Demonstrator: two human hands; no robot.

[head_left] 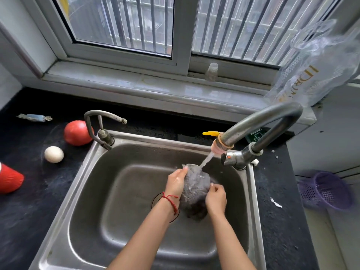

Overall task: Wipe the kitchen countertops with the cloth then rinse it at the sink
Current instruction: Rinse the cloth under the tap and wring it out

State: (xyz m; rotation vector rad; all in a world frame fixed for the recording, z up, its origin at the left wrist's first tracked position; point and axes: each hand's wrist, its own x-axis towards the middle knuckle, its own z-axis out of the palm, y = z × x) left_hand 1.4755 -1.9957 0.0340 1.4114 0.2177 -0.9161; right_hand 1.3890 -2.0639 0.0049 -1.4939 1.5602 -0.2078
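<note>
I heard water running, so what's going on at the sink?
A person is rinsing the grey cloth over the steel sink. The left hand and right hand both grip it under the stream from the tap. A tomato, an egg and a red cup sit on the dark counter.

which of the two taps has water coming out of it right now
The large tap at the sink's right back corner; its stream falls onto the cloth. The thin tap at the left corner is dry.

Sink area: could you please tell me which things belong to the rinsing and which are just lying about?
In use: cloth, left hand, right hand, running tap, sink.
Lying about: tomato, egg, red cup, purple basket, small bottle.
</note>
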